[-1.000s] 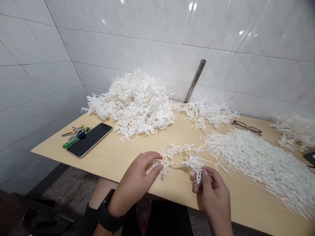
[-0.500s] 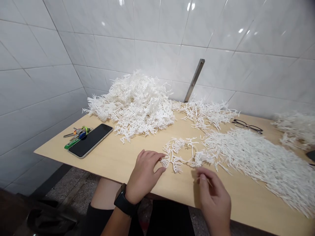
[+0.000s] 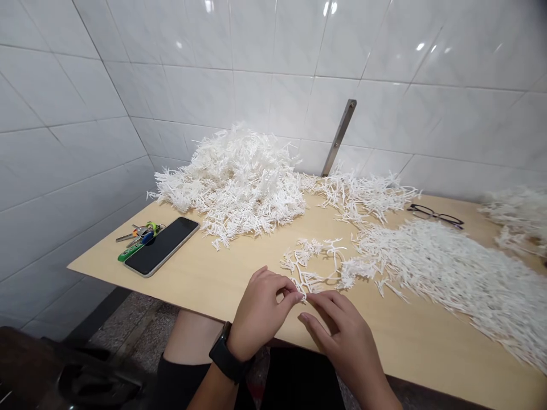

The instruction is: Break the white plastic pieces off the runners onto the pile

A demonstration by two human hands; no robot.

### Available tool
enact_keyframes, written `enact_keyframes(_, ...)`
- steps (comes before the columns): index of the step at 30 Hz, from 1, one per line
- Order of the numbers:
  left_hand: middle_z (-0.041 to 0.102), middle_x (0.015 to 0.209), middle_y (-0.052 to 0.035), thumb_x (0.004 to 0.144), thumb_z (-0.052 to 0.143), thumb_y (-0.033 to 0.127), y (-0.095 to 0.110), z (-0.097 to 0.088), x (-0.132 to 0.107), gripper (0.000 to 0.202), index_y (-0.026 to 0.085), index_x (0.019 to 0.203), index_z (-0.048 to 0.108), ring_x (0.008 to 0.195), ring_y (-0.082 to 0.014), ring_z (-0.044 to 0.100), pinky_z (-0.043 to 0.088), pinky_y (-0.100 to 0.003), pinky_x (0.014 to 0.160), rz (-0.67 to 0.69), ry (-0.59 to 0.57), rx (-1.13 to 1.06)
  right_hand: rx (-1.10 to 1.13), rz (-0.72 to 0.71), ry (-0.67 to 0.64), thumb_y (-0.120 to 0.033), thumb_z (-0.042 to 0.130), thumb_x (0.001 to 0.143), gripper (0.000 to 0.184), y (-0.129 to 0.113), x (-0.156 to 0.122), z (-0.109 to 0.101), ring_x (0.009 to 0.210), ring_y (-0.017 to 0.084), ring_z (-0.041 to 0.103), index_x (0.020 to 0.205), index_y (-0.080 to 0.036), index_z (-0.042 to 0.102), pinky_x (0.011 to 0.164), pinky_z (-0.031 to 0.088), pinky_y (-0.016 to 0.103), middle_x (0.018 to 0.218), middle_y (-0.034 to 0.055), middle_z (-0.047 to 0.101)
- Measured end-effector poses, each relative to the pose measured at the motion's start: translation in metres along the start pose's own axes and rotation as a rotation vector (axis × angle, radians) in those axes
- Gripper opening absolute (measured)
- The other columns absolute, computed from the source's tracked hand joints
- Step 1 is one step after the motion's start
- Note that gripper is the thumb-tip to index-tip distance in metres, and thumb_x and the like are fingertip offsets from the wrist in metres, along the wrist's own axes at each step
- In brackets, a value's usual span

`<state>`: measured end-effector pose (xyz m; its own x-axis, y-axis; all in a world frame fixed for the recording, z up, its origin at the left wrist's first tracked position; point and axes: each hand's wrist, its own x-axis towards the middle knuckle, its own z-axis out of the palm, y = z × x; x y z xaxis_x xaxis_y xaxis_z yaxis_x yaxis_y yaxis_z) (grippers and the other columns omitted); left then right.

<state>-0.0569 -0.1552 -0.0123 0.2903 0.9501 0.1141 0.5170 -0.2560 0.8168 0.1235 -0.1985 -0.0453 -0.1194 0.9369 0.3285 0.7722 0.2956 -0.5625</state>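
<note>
My left hand (image 3: 269, 304), a black watch on its wrist, pinches the end of a small white branched piece (image 3: 302, 289) between thumb and forefinger. Close beside it is my right hand (image 3: 342, 330), thumb and forefinger apart. Its forefinger tip reaches the pinched end; whether it touches the piece I cannot tell. Just beyond both hands, linked white branched sprigs (image 3: 314, 250) lie in a loose ring on the tan tabletop (image 3: 239, 267). To the right they meet a broad spread of similar white sprigs (image 3: 453, 273).
A tall heap of white sprigs (image 3: 243, 176) stands by the tiled wall. A smartphone (image 3: 162, 246) and keys (image 3: 141, 232) lie at left. Eyeglasses (image 3: 436, 215) rest at right, and a metal bar (image 3: 339, 136) leans at the back. More sprigs (image 3: 519, 216) lie far right.
My right hand has moved left to my left hand. My left hand has shifted slightly right and down, its thumb and forefinger now closed on a sprig end. The view has shifted a little.
</note>
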Motion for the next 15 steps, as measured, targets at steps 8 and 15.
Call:
enact_keyframes(8,0.074,0.083,-0.0011,0.089,0.061,0.032,0.01,-0.005,-0.004,0.018,0.022,0.08,0.074,0.084,-0.0185,0.065,0.046,-0.031,0.086,-0.024,-0.168,-0.199,0.066,0.009,0.002,-0.027,0.049,0.098,0.023,0.0,-0.001,-0.001,0.089,0.022,0.065,0.104,-0.025,0.071,0.08,0.051,0.033,0.096,0.0066,0.069)
enact_keyframes(15,0.071,0.104,-0.0056,0.094,0.057,0.029,-0.001,-0.02,-0.007,0.017,0.021,0.093,0.072,0.104,-0.0199,0.062,0.046,-0.032,0.094,0.187,0.149,-0.108,0.296,0.069,-0.018,-0.028,0.049,0.097,0.025,0.004,-0.001,-0.011,0.088,0.019,0.067,0.098,-0.022,0.074,0.077,0.052,0.027,0.096,0.0066,0.071)
